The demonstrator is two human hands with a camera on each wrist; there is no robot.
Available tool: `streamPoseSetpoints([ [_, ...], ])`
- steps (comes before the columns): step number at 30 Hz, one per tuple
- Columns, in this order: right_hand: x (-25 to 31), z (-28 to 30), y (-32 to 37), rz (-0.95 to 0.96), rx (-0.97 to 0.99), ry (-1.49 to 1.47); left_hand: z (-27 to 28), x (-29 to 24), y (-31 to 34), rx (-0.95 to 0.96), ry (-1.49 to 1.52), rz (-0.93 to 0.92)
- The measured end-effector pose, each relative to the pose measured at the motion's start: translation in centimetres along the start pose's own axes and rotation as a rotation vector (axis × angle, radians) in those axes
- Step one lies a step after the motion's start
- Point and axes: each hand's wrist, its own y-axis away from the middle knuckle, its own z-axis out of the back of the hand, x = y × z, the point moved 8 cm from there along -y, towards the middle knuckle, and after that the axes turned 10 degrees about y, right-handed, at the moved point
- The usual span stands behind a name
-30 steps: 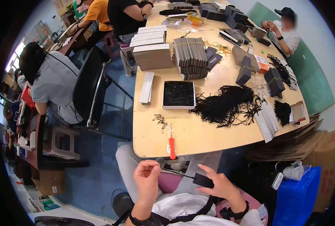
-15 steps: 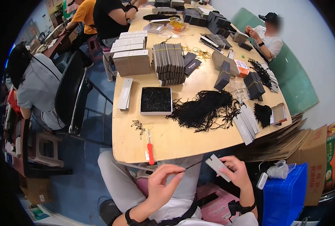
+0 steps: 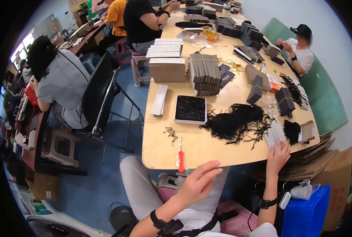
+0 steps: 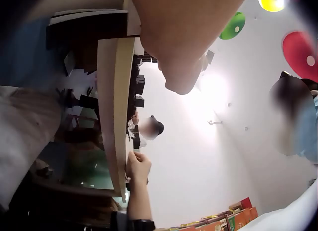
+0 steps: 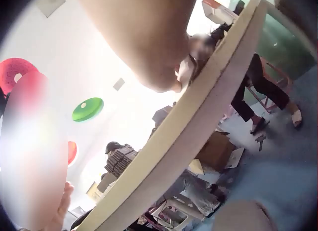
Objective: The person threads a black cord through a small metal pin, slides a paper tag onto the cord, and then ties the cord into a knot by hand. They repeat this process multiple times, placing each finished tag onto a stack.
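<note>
I have the left hand (image 3: 197,185) raised in front of the bench (image 3: 203,147) — fingers extended, close together. My right hand (image 3: 278,156) is down at the pale cards (image 3: 274,131) on the bench's near right side, beside black cords (image 3: 237,121); whether it pinches one, I cannot tell.

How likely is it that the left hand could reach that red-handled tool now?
Probably yes: the red-handled tool lies at the table edge, close to the left hand, and nothing visible blocks the way.
</note>
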Motion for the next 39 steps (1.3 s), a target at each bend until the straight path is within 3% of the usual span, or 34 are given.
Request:
streamPoseSetpoints([
  [1, 0.9, 1.0, -0.3, 0.027, -0.111, 0.095, 0.9, -0.1, 0.4, -0.001, -0.013, 0.005],
  [2, 1.3, 1.0, 0.0, 0.029, -0.106, 0.082, 2.6, -1.6, 1.2, -0.055, -0.165, -0.161],
  [3, 1.7, 0.7, 0.3, 0.012, -0.065, -0.194, 4.1, -3.0, 2.3, -0.104, -0.319, -0.329],
  [4, 1.9, 0.6, 1.0, -0.009, -0.022, -0.466, 7.4, -2.0, 4.6, -0.407, -0.402, -0.195],
  [5, 3.2, -0.7, 3.6, -0.273, 0.397, -0.764, 9.9, -0.6, 8.2, -0.710, -0.479, -0.057],
  [6, 7.0, -0.7, 6.4, -0.427, 0.725, -1.224, 9.6, 0.8, 10.1, -0.706, -0.488, -0.060],
  [7, 10.8, 1.8, 7.2, 0.047, 0.671, -1.032, 11.0, 5.9, 13.9, -0.957, -0.092, 0.280],
  [8, 13.1, 2.6, 9.2, 0.039, 0.664, -1.138, 10.3, 10.4, 17.5, -1.168, 0.330, 0.619],
  [9, 15.9, 3.5, 11.3, -0.180, 0.995, -1.343, 8.0, 12.2, 18.8, -1.087, 0.513, 0.815],
  [10, 17.7, 5.4, 11.6, 0.145, 0.741, -1.238, 5.2, 13.4, 19.5, -0.992, 0.697, 1.006],
  [11, 19.2, 7.4, 11.4, 0.309, 0.573, -1.189, 3.2, 12.7, 18.8, -0.919, 0.881, 1.218],
  [13, 22.1, 7.3, 12.9, 0.215, 0.890, -1.381, 1.4, 11.5, 16.6, -0.937, 1.160, 1.184],
  [16, 23.6, 6.5, 15.4, 0.067, 0.977, -1.514, 0.4, 12.6, 15.7, -0.793, 1.285, 1.068],
  [17, 23.8, 6.5, 15.6, 0.073, 0.971, -1.515, 0.3, 12.6, 15.6, -0.791, 1.286, 1.060],
  [19, 23.3, 6.3, 15.9, -0.117, 0.941, -1.649, 1.2, 12.3, 15.3, -0.849, 1.199, 0.944],
  [22, 22.9, 7.3, 15.8, -0.079, 0.830, -1.710, 1.3, 11.9, 15.2, -0.876, 1.194, 0.967],
  [27, 22.7, 6.5, 17.4, -0.060, 0.818, -1.665, 1.4, 12.1, 16.0, -0.818, 1.093, 1.064],
  [29, 22.4, 5.8, 18.3, -0.096, 0.823, -1.621, 2.3, 11.9, 16.0, -0.772, 0.811, 1.015],
  [30, 22.1, 5.8, 18.4, -0.179, 0.818, -1.641, 2.2, 11.8, 16.3, -0.772, 0.810, 1.016],
  [32, 21.7, 5.6, 18.8, -0.268, 0.806, -1.657, 4.1, 9.3, 14.7, -0.572, 0.279, 0.681],
  [33, 21.5, 5.3, 19.5, -0.313, 0.790, -1.672, 4.3, 9.0, 14.6, -0.569, 0.280, 0.683],
  [34, 21.2, 4.9, 19.9, -0.357, 0.773, -1.686, 4.8, 7.6, 13.8, -0.515, 0.158, 0.549],
  [35, 21.3, 4.6, 20.0, -0.359, 0.770, -1.686, 5.2, 6.1, 13.0, -0.460, 0.038, 0.413],
  [37, 21.0, 5.4, 19.4, -0.195, 0.609, -1.617, 5.6, 5.3, 11.6, -0.376, -0.060, 0.378],
  [39, 21.2, 5.3, 19.7, -0.227, 0.669, -1.644, 5.7, 5.0, 11.2, -0.293, -0.156, 0.341],
])
